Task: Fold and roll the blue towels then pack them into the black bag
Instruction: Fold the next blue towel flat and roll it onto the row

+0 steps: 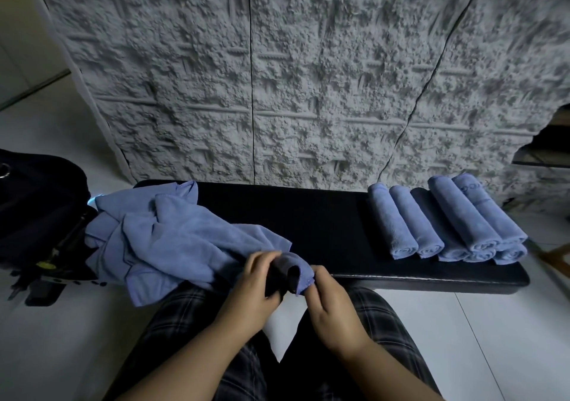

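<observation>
The black bag (34, 203) sits on the floor at far left, touching the bench (308, 215). Beside it a heap of loose blue towels (160, 240) spills over the bench's left end. The left hand (256, 286) and right hand (333, 305) both pinch one towel's corner (300, 266). Rolled towels (447, 225) lie stacked at the right end

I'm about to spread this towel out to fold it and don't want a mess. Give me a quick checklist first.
1. Both hands on the towel corner: left hand and right hand pinch it, ok.
2. Free bench space in the middle: ok.
3. Rolled towels stacked clear at the right end: ok.
4. Towel free of the loose pile: cannot tell.
5. Black bag open: cannot tell.
</observation>
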The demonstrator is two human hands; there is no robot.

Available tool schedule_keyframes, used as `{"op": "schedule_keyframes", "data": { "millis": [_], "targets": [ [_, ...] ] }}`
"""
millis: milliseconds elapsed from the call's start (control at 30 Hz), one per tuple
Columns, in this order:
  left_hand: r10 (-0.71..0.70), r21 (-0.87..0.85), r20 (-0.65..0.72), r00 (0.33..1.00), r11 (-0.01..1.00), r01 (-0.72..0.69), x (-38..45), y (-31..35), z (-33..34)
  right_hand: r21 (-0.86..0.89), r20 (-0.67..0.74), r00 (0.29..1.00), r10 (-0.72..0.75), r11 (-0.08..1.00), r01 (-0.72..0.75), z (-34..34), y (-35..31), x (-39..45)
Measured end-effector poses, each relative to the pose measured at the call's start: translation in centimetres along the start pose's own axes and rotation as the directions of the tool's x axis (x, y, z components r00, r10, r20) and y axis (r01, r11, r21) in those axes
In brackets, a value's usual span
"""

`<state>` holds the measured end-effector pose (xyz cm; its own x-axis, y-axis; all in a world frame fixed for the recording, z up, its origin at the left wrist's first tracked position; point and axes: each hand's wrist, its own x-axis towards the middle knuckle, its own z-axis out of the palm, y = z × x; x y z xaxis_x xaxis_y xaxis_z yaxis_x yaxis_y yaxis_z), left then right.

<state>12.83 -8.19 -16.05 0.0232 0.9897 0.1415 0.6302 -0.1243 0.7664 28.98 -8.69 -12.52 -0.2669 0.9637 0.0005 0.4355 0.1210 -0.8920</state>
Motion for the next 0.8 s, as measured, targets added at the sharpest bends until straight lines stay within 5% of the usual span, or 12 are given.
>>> {"op": "schedule_keyframes", "data": {
  "millis": [367,600,700,800],
  "targets": [
    [0.057,0.106,-0.33,0.942,0.994,-0.023,0.1,-0.3,-1.3,-0.004,-0.179,0.978,0.103,0.994,-0.106,-0.4,0.2,0.6],
    [-0.129,0.105,-0.535,0.835,0.971,0.217,0.7,-2.1,-2.9,0.222,-0.479,0.83,0.284,0.955,-0.199,-1.9,1.0,1.5],
    [-0.21,0.007,-0.518,0.829,0.968,0.25,0.8,-2.6,-3.3,0.257,-0.473,0.812,0.342,0.935,-0.244,-2.4,1.6,1.4],
    [-0.281,-0.131,-0.369,0.886,0.96,0.25,0.5,-1.4,-3.0,0.205,-0.382,0.889,0.252,0.961,-0.184,-2.0,1.6,1.4]
  ]
}}
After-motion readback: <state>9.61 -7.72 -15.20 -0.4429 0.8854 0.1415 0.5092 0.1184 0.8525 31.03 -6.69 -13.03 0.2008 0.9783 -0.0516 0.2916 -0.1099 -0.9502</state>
